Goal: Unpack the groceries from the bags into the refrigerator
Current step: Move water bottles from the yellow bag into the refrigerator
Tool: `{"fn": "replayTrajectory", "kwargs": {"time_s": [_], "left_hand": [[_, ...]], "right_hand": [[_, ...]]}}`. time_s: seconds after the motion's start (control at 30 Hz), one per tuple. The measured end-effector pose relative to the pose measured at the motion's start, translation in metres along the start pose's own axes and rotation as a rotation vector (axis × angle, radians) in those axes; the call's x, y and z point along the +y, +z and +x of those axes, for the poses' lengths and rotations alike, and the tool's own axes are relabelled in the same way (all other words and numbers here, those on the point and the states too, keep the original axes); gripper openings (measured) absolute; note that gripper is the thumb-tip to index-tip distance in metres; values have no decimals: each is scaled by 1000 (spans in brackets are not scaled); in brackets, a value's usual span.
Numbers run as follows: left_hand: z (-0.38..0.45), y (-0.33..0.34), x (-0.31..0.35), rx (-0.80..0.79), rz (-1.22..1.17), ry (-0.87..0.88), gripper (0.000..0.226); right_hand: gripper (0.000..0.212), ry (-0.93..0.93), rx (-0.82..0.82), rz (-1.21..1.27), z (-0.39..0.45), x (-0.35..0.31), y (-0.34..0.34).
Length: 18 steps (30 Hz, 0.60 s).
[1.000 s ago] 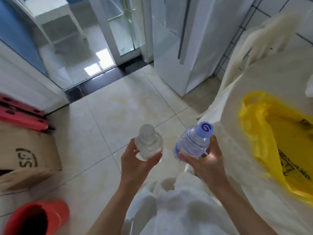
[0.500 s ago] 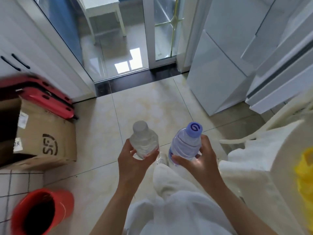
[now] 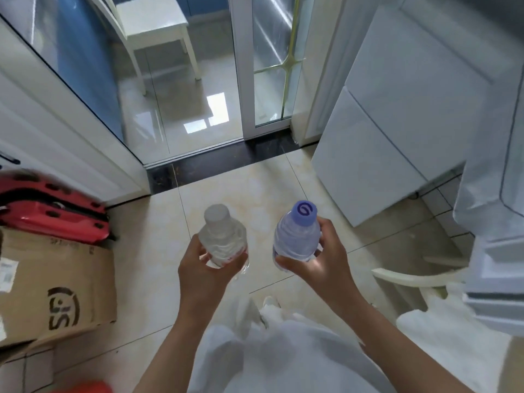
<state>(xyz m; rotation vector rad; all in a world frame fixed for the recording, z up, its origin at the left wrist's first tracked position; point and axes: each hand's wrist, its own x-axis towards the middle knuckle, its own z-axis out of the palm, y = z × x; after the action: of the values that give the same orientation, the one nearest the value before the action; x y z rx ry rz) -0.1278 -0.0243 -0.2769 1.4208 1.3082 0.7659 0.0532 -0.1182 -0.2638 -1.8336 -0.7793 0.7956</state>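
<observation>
I stand on the tiled kitchen floor holding a water bottle in each hand at waist height. My left hand (image 3: 202,275) grips a clear bottle with a white cap (image 3: 221,236). My right hand (image 3: 323,262) grips a clear bottle with a purple cap (image 3: 297,234). Both bottles are upright and a short gap apart. The white refrigerator (image 3: 397,131) stands ahead on the right with its lower doors closed. A white open door (image 3: 493,177) fills the right edge. A corner of the white bag (image 3: 442,327) shows at the lower right.
A cardboard box (image 3: 51,285) sits on the floor at the left, with red cases (image 3: 54,217) behind it. A red bucket rim (image 3: 82,388) shows at the bottom left. Glass sliding doors (image 3: 266,66) lie ahead, with a white chair (image 3: 153,24) beyond them.
My view has swung left, away from the white bag and yellow bag, toward the refrigerator and glass doors. Both hands keep the same hold on the bottles.
</observation>
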Motion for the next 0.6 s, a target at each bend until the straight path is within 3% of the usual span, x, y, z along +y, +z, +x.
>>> {"fn": "replayTrajectory", "kwargs": {"time_s": [0.2,0.6], "left_hand": [[107,9,15,-111,13,3,59],[309,56,94,-553,107,233,60]], "right_hand": [[66,49,135,5,78,-19,27],[63,164,477,97,204,-81,56]]}}
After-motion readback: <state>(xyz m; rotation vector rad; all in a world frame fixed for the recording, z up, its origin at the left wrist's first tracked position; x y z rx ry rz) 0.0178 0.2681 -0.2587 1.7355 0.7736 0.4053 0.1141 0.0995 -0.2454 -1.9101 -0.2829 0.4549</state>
